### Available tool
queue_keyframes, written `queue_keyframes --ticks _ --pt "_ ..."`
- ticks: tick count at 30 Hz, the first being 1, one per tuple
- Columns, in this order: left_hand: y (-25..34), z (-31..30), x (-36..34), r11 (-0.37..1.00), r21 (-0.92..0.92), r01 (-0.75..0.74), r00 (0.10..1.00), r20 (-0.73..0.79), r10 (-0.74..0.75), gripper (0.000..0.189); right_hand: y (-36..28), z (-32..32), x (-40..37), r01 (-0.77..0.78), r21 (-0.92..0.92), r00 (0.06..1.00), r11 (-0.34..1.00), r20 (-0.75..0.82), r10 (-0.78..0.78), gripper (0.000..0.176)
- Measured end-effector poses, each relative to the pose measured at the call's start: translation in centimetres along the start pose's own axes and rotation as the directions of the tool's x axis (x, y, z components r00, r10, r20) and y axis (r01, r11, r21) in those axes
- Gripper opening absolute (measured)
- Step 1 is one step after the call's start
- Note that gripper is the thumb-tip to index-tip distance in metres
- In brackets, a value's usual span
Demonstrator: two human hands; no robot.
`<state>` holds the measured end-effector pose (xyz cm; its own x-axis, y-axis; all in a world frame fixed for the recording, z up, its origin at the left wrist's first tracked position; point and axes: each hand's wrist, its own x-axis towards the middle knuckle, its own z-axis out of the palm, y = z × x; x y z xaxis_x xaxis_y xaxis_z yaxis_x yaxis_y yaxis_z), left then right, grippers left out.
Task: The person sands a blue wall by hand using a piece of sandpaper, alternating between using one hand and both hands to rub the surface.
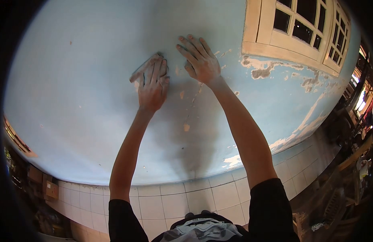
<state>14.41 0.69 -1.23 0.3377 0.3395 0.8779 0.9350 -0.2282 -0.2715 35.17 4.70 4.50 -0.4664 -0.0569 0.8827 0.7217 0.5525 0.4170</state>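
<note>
My left hand (153,86) presses a dusty grey-brown piece of sandpaper (140,72) against the light blue wall (93,101). Its fingers lie over the sheet, and part of the sheet is hidden beneath them. To the right and slightly higher, my right hand (203,64) rests on the same wall with its fingers spread and holds nothing. Dust coats the fingers of both hands. Small chipped paint spots (187,128) show on the wall between and below my hands.
A cream window frame (267,44) with dark panes stands at the upper right. Peeling paint (261,68) runs beneath it. White tiles (150,206) line the bottom of the wall. Cluttered objects fill the far right, and a cardboard box (51,189) sits at the lower left.
</note>
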Motion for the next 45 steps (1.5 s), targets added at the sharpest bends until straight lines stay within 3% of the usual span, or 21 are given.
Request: queue_keyframes --ticks 3,7,9,12,15,17,20,22,24,25,28,29,30,32,33,34,36,37,42,44,45 --pt "-1.4 -1.1 1.9 0.998 0.014 -0.058 0.998 0.018 0.057 0.052 0.5 -0.5 -0.3 0.05 0.028 0.999 0.998 0.018 -0.051 0.057" --pt "-2.9 -2.3 5.3 0.996 0.081 0.037 0.982 -0.189 -0.021 0.051 1.6 -1.1 -2.1 0.092 0.022 0.995 0.996 0.046 -0.093 0.055" --pt "-2.5 -1.8 5.1 0.992 0.087 0.088 0.964 -0.257 -0.063 0.052 1.9 -1.5 -3.8 0.003 -0.056 0.999 0.998 0.05 0.0 0.054" --pt "-0.4 0.0 3.0 0.996 0.069 0.055 0.974 -0.222 -0.039 0.052 2.0 -1.3 -4.7 -0.022 -0.072 0.998 0.997 0.06 0.026 0.054" --pt "1.3 0.8 0.3 0.992 0.125 0.016 0.997 -0.08 -0.006 0.052 2.2 -1.6 -4.8 -0.019 -0.02 0.997 1.0 0.075 0.021 0.054" --pt "1.8 1.1 -0.8 0.998 0.045 -0.049 0.999 0.025 0.048 0.052 2.3 -1.6 -4.9 -0.018 0.003 0.998 1.0 0.062 0.017 0.055" --pt "-1.8 0.0 0.3 0.987 0.057 -0.15 0.987 0.074 0.146 0.051 2.3 -1.4 -4.8 -0.011 0.03 0.999 0.999 0.04 0.01 0.056" --pt "-2.8 -1.9 3.0 0.978 0.193 -0.078 0.997 0.01 0.078 0.049 2.4 -1.3 -4.9 -0.015 0.037 0.999 0.999 0.043 0.013 0.056" --pt "-3.9 -2.1 4.4 0.999 -0.016 0.049 0.966 -0.253 -0.052 0.049 2.4 -1.4 -5.0 -0.009 0.01 0.998 1.0 0.065 0.008 0.057" --pt "-3.6 -1.8 4.2 0.998 0.0 0.062 0.963 -0.262 -0.059 0.05 2.2 -1.4 -5.3 -0.013 0.024 0.998 1.0 0.068 0.011 0.057" --pt "-1.9 -0.4 2.1 0.995 0.094 -0.018 0.988 -0.152 0.032 0.049 2.6 -1.2 -5.0 -0.006 -0.001 0.999 1.0 0.044 0.006 0.058" --pt "-1.0 -0.5 0.5 0.97 0.231 -0.075 0.997 0.018 0.073 0.047 2.6 -1.1 -5.1 -0.002 0.003 0.999 1.0 0.043 0.002 0.059" --pt "-0.8 -0.1 -0.9 0.969 0.234 -0.072 0.997 0.024 0.068 0.047 2.6 -1.1 -5.2 0.006 0.01 0.999 1.0 0.046 -0.007 0.061" --pt "-0.6 -0.3 -2.3 0.977 -0.117 -0.178 0.955 0.219 0.2 0.049 2.6 -1.1 -5.3 0.008 0.021 0.999 1.0 0.043 -0.009 0.061" --pt "-1.2 -0.8 -1.9 0.985 -0.009 -0.171 0.929 0.33 0.165 0.049 2.5 -1.1 -5.3 0.008 0.021 0.999 1.0 0.042 -0.009 0.062" --pt "-1.7 -1.1 -1.0 0.986 -0.008 -0.169 0.93 0.33 0.162 0.049 2.5 -1.1 -5.3 0.011 0.022 0.999 1.0 0.042 -0.012 0.062" --pt "-2.6 -2.4 2.1 1.0 0.012 -0.013 0.997 -0.079 0.014 0.046 2.5 -1.1 -5.3 0.013 0.002 0.998 1.0 0.054 -0.014 0.062" --pt "-2.6 -2.7 3.3 0.983 -0.146 0.115 0.978 -0.159 -0.138 0.05 2.5 -1.1 -5.2 0.019 0.004 0.999 1.0 0.05 -0.019 0.062" --pt "-1.1 -1.2 2.0 0.997 -0.073 0.018 0.987 -0.156 -0.029 0.05 2.6 -1.3 -5.3 0.02 0.033 0.999 0.999 0.049 -0.022 0.059" --pt "-0.5 -1.0 0.3 0.97 -0.221 -0.102 0.975 0.172 0.142 0.046 2.6 -1.4 -5.3 0.017 0.065 0.998 0.998 0.055 -0.02 0.058" --pt "-0.4 -1.2 -0.1 0.972 -0.213 -0.097 0.976 0.171 0.134 0.046 2.6 -1.5 -5.2 0.008 0.09 0.998 0.996 0.066 -0.014 0.058"
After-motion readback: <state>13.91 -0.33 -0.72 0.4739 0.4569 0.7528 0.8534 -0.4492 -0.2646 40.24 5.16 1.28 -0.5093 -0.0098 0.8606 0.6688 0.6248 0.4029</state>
